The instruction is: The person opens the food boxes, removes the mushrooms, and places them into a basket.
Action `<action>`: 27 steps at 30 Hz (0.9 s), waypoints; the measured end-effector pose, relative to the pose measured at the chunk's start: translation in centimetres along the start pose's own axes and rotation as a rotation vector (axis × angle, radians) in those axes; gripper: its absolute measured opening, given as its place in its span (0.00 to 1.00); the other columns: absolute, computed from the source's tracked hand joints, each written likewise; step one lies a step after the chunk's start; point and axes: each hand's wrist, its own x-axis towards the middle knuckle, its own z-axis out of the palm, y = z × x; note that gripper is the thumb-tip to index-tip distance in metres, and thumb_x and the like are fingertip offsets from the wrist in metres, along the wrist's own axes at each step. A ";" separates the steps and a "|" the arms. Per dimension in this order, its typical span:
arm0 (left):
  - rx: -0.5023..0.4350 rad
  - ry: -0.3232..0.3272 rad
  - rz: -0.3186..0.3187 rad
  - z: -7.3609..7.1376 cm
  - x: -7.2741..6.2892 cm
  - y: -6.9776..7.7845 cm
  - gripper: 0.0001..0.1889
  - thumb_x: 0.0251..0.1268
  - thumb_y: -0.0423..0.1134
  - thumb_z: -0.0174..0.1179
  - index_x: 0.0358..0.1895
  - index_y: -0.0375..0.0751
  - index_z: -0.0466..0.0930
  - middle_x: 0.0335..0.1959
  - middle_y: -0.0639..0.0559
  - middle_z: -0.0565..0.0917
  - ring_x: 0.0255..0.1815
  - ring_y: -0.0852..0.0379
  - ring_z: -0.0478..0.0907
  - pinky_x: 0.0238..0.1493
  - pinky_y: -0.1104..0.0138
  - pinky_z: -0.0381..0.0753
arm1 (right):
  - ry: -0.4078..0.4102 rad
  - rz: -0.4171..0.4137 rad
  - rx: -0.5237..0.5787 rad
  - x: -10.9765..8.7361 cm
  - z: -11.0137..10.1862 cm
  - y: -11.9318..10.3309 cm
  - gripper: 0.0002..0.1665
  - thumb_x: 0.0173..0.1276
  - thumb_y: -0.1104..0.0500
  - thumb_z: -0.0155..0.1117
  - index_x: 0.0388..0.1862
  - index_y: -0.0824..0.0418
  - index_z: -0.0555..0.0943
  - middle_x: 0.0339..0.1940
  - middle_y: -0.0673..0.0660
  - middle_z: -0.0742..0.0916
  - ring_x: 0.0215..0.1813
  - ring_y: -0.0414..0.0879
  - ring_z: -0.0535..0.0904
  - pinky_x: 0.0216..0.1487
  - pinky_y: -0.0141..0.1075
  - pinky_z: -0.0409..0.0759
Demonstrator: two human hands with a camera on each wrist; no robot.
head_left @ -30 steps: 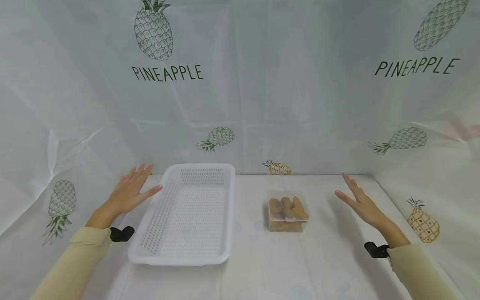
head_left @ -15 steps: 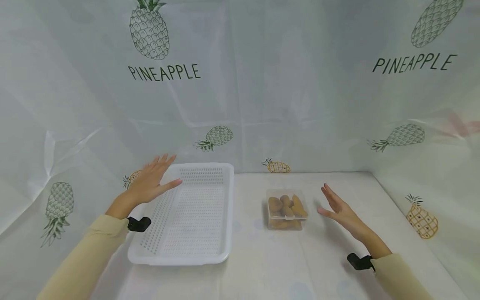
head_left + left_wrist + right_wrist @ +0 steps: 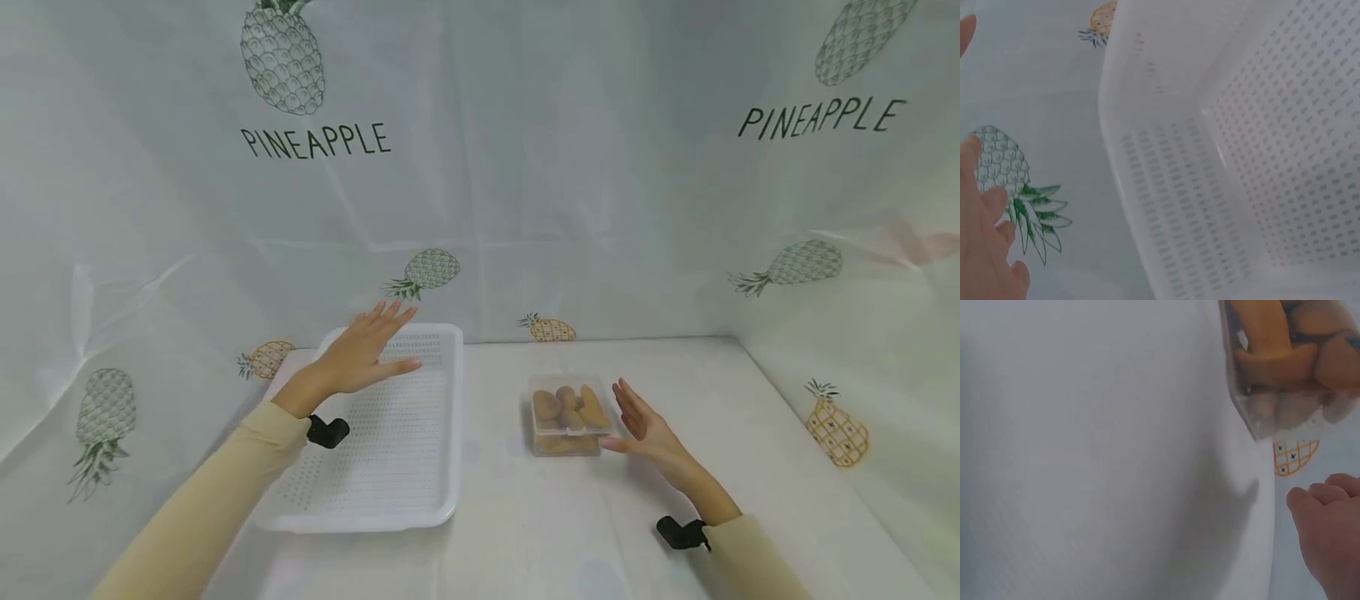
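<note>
My left hand (image 3: 360, 354) hovers over the far left part of a white perforated plastic basket (image 3: 453, 433), fingers spread and thumb out to the right. Nothing is in that hand. In the left wrist view its fingers (image 3: 985, 219) show at the left, with the basket (image 3: 1179, 206) on the right. A clear plastic box (image 3: 566, 446) stands on the table, filled with several brown mushrooms (image 3: 573, 408). My right hand (image 3: 652, 437) is just right of the box, fingers extended, its thumb tip overlapping the box's right edge in the head view. The right wrist view shows the box (image 3: 1260, 419) at the top right.
A white cloth covers the table (image 3: 525, 533). Behind it rises a pale sheet (image 3: 600, 208) printed with pineapples, which also runs along both sides. A black wrist camera (image 3: 327, 432) is strapped on the left wrist, another black camera (image 3: 681, 533) on the right.
My left hand has moved right, from beside the basket to above it. My right hand has come left and a little nearer, up to the box. Basket and box stay in place.
</note>
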 end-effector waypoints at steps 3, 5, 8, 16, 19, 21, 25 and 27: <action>0.000 -0.012 0.033 0.6 1.1 1.0 0.46 0.70 0.68 0.50 0.82 0.53 0.42 0.81 0.41 0.43 0.80 0.38 0.36 0.74 0.36 0.39 | 0.013 0.002 0.025 0.1 0.7 0.4 0.65 0.61 0.67 0.74 0.83 0.59 0.38 0.82 0.63 0.47 0.80 0.63 0.39 0.70 0.21 0.56; 0.000 -0.023 0.059 1.0 1.8 1.7 0.46 0.69 0.69 0.50 0.82 0.54 0.42 0.81 0.42 0.43 0.80 0.39 0.37 0.74 0.37 0.39 | 0.026 -0.001 0.039 0.0 1.0 0.6 0.65 0.60 0.68 0.74 0.83 0.60 0.38 0.82 0.64 0.47 0.80 0.63 0.39 0.68 0.20 0.56; -0.005 -0.047 0.089 1.6 2.8 2.9 0.46 0.69 0.71 0.48 0.82 0.56 0.42 0.82 0.46 0.42 0.81 0.44 0.36 0.76 0.40 0.40 | 0.050 0.006 0.054 -0.2 1.5 0.8 0.65 0.60 0.68 0.74 0.82 0.61 0.39 0.82 0.64 0.47 0.80 0.63 0.40 0.66 0.17 0.56; -0.023 -0.122 0.164 3.3 5.1 6.3 0.48 0.65 0.74 0.49 0.82 0.61 0.39 0.82 0.51 0.40 0.81 0.48 0.34 0.78 0.47 0.41 | 0.109 0.046 0.031 -0.1 2.7 1.2 0.63 0.60 0.66 0.75 0.82 0.63 0.43 0.81 0.67 0.49 0.79 0.65 0.46 0.63 0.18 0.61; -0.002 -0.153 0.194 4.0 5.9 7.5 0.49 0.64 0.75 0.49 0.81 0.63 0.37 0.82 0.51 0.39 0.81 0.48 0.33 0.78 0.49 0.40 | 0.126 0.035 0.032 0.2 3.2 1.3 0.62 0.60 0.67 0.75 0.82 0.65 0.43 0.80 0.69 0.51 0.78 0.66 0.50 0.62 0.19 0.63; 0.008 -0.167 0.225 4.4 6.4 8.4 0.50 0.64 0.74 0.51 0.82 0.61 0.38 0.82 0.49 0.40 0.81 0.47 0.34 0.78 0.48 0.41 | 0.135 0.037 0.043 0.4 3.5 1.3 0.61 0.61 0.68 0.74 0.81 0.66 0.43 0.80 0.69 0.51 0.77 0.66 0.50 0.62 0.19 0.63; 0.022 -0.190 0.277 5.1 7.3 10.2 0.50 0.64 0.73 0.53 0.82 0.59 0.40 0.82 0.47 0.41 0.81 0.43 0.36 0.78 0.48 0.42 | 0.155 0.044 0.080 0.6 4.0 1.2 0.60 0.61 0.69 0.73 0.80 0.70 0.42 0.80 0.72 0.50 0.77 0.68 0.49 0.63 0.20 0.62; 0.027 -0.205 0.291 5.6 7.8 11.0 0.50 0.63 0.73 0.53 0.82 0.61 0.40 0.82 0.49 0.40 0.81 0.44 0.36 0.78 0.50 0.41 | 0.162 0.048 0.096 0.6 4.2 1.2 0.59 0.61 0.69 0.72 0.80 0.70 0.43 0.79 0.72 0.51 0.77 0.67 0.50 0.63 0.20 0.62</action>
